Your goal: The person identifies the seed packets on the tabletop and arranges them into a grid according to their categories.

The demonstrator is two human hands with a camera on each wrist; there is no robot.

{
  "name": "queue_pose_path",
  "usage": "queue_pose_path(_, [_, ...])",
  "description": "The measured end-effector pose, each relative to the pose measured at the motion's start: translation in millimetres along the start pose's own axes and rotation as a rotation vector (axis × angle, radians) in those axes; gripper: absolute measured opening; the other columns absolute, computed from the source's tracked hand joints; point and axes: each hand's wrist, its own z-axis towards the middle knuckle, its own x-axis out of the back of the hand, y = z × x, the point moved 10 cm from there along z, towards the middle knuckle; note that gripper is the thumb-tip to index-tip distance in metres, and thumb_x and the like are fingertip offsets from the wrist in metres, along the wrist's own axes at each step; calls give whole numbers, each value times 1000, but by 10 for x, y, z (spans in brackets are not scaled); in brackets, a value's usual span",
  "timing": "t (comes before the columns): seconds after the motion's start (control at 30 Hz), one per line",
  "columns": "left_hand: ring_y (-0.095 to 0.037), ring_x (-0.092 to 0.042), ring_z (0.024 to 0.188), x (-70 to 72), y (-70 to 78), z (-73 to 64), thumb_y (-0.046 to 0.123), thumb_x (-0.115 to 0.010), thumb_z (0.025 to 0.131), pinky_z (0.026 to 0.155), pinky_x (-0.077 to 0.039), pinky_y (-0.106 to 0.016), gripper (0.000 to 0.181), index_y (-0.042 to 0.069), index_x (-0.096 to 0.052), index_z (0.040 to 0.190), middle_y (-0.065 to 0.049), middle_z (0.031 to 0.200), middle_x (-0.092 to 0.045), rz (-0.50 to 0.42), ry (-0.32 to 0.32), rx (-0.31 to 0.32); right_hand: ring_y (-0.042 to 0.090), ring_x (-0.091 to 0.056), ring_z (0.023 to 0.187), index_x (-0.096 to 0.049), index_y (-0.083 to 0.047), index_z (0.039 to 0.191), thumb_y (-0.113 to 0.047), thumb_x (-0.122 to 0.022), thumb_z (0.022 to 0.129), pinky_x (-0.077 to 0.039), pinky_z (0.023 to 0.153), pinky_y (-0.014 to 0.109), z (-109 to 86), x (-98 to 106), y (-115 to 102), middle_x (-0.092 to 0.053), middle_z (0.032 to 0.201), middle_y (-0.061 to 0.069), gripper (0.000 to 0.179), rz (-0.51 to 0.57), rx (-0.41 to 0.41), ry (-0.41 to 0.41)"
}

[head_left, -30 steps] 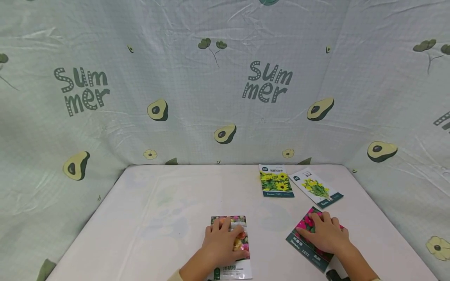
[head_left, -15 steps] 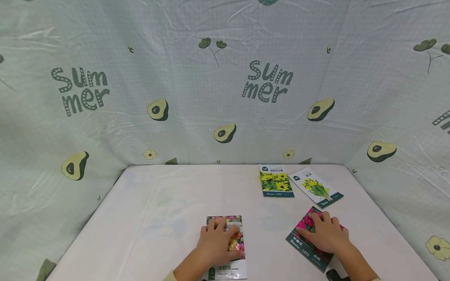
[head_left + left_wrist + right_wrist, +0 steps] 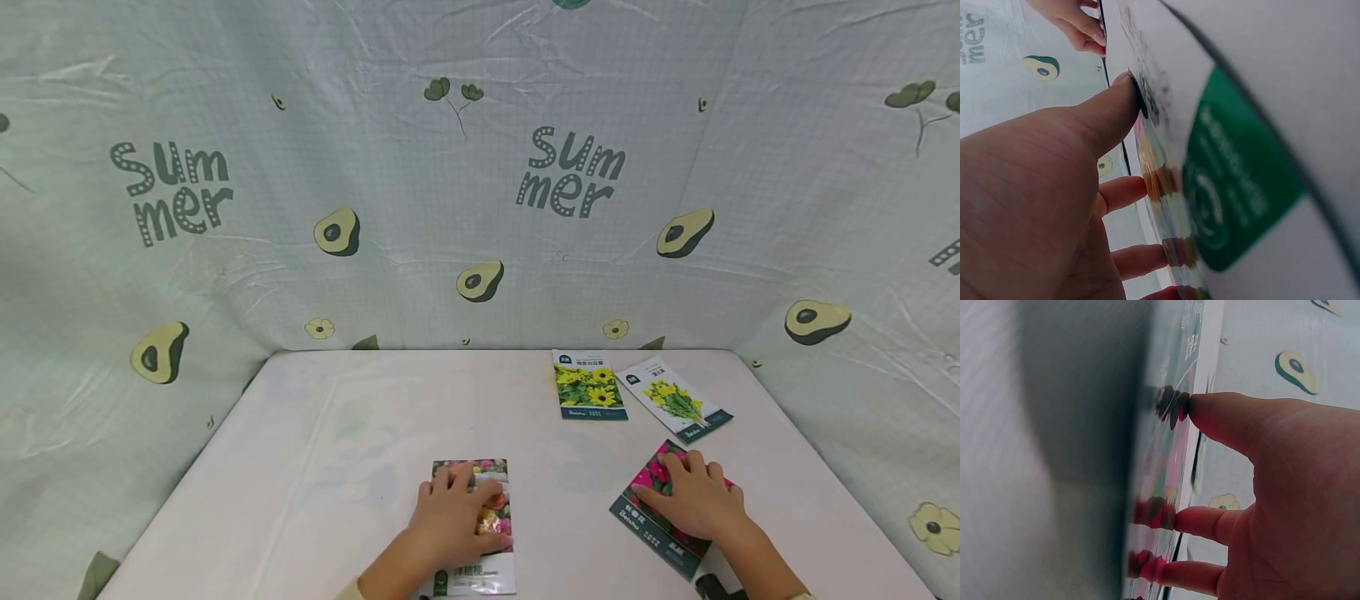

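In the head view my left hand [image 3: 450, 518] rests on a flower seed packet [image 3: 487, 575] with pink, orange and yellow blooms and a white lower end. Its spread fingertips and thumb press the packet's face, as the left wrist view also shows. Over on the right, my right hand [image 3: 699, 502] touches a second seed packet [image 3: 654, 535], which has magenta flowers and a dark green band and lies at a slant. The right wrist view shows thumb [image 3: 1216, 415] and fingertips on its glossy face. Both palms hide parts of the packets.
Toward the back right of the white table [image 3: 360, 467] lie a seed packet with yellow daisy-like flowers [image 3: 590, 387] and a tilted white packet with a yellow bunch [image 3: 675, 400]. An avocado-print curtain [image 3: 405, 167] surrounds the table. A black object [image 3: 718, 587] shows beneath the right wrist.
My left hand has slid a little to the left, and the packet under it has moved along. The right hand and the other packets have stayed in place.
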Motion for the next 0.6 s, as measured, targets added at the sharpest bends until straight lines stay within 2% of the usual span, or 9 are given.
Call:
queue_pose_path(0.3, [-40,-43,127,21,-64,-37,66,-73,83,94,-37,-62,66,35,-57,139,-14,148,-47,-1,6,-12,56,-35,118,-45,-1,148,-87,-58,77,-33,94,78,15,-17,13,-35,138,38,113,-4,5,1])
queue_pose_path(0.6, [-40,-43,128,50,-124,-65,66,-74,82,94,-38,-63,64,36,-58,136,-12,142,-48,9,15,-16,55,-35,118,-46,-1,147,-86,-59,78,-33,94,78,19,-9,10,-36,137,36,110,-1,5,9])
